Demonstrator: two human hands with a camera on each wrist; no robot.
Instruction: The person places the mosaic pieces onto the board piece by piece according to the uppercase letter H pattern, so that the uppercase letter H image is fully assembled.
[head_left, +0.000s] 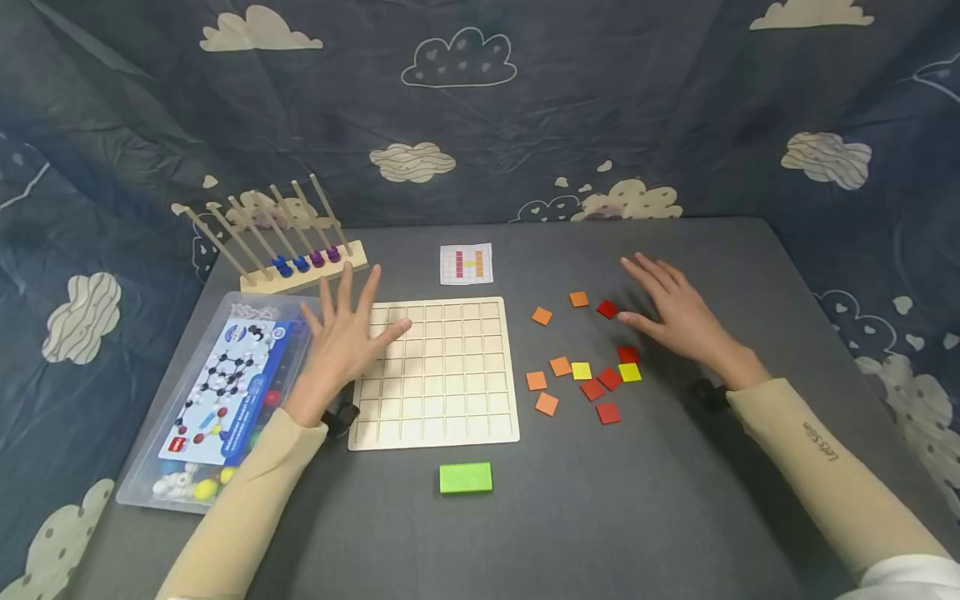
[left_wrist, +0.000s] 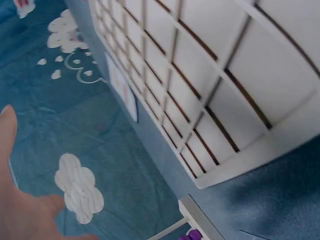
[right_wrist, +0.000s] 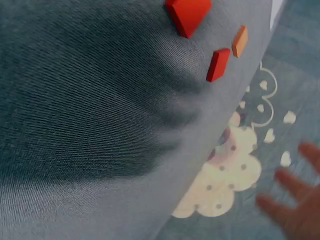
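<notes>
My left hand (head_left: 341,342) is spread over the left edge of a wooden grid board (head_left: 442,375), holding nothing. Its thumb reaches across the upper left squares. The left wrist view shows the board's grid (left_wrist: 200,75) close up. To the right, my right hand (head_left: 678,321) hovers with straight fingers beside a scatter of small square tiles, also holding nothing. Nearest to it are a red tile (head_left: 607,309) and another red tile (head_left: 628,355). Orange tiles (head_left: 561,366) and yellow tiles (head_left: 581,371) lie between this hand and the board.
Behind the board lies a pattern card (head_left: 467,264) with coloured squares. A wooden peg stand (head_left: 303,268) with blue and purple beads stands back left. A clear plastic box (head_left: 142,475) of molecule-model parts lies under my left forearm. A green block (head_left: 465,478) sits in front of the board.
</notes>
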